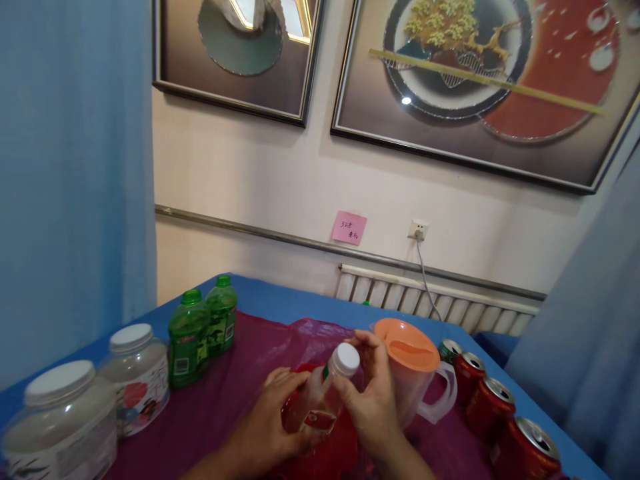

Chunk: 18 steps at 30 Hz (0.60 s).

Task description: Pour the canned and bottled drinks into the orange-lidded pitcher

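A clear plastic bottle (320,400) with a white cap and a small label is held tilted at the lower middle of the view. My left hand (273,420) is closed around its lower body, thumb in front. Up near the neck, my right hand (373,393) has its thumb pressed on the bottle just below the cap, with its fingers curved on the far side. Under the bottle lies a bright red object (343,443), mostly hidden by my hands. Close to the right hand stands a clear plastic pitcher (407,393) with an orange lid.
Two white-lidded clear jars (143,380) and two green bottles (189,340) line the left side. Several opened drink cans (490,407) run along the right. A maroon cloth (200,427) covers part of the blue table (265,293); a radiator (390,290) is behind.
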Each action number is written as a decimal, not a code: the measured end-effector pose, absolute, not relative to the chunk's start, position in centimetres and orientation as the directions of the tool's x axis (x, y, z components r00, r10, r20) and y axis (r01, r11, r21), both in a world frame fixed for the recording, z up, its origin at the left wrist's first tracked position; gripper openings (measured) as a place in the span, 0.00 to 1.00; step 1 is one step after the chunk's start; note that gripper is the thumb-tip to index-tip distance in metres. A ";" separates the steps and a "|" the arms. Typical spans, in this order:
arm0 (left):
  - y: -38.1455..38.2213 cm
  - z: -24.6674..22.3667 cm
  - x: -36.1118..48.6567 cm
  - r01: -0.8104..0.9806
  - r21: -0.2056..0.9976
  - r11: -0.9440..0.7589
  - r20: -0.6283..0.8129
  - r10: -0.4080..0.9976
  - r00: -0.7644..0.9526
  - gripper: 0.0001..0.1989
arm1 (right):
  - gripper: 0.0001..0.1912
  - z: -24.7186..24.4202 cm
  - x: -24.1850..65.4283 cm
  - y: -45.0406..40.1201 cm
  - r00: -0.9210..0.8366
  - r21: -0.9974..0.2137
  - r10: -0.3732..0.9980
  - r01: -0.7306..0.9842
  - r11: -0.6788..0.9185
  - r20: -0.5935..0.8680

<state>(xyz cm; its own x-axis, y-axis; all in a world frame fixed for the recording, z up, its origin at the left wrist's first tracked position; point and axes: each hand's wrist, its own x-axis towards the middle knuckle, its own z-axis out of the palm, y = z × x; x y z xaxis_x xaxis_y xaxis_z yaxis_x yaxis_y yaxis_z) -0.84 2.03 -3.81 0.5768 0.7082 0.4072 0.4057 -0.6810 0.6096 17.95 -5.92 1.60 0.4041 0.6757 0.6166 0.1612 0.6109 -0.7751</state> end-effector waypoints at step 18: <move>2.0 -4.0 -0.9 0.403 0.653 -0.641 0.373 0.735 0.565 0.39 | 0.22 2.6 17.0 -7.1 0.349 -0.776 0.721 0.031 0.630 0.599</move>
